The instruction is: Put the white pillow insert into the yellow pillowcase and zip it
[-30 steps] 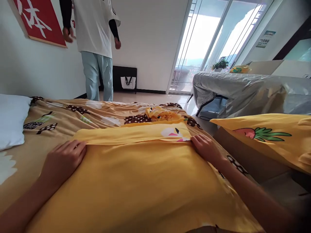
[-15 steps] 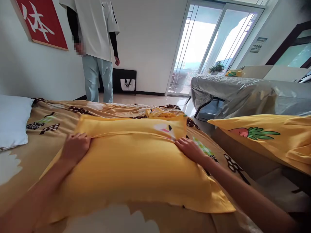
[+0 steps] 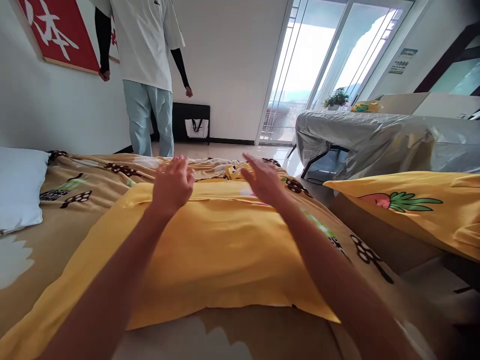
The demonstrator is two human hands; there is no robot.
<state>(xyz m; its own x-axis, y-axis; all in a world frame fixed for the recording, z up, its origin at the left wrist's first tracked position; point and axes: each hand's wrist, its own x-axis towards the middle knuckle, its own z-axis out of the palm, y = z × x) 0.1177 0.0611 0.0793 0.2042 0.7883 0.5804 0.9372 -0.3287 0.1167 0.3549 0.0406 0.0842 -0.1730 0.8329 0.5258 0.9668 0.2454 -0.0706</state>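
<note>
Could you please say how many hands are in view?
4: the wearer's left hand and right hand over the yellow cloth; one hand and another hand at either side of a standing person.

yellow cloth [image 3: 221,250]: partly behind forearms [image 3: 123,265] | white pillow [image 3: 20,187]: cut at left | co-worker [image 3: 144,45]: cut at top

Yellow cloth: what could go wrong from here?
1. The left hand and right hand look open, apparently not gripping the yellow cloth, so its far strip might slip or fold back.
2. The cloth's near left corner trails toward the wearer, so it could end up skewed or creased on the bed.
</note>
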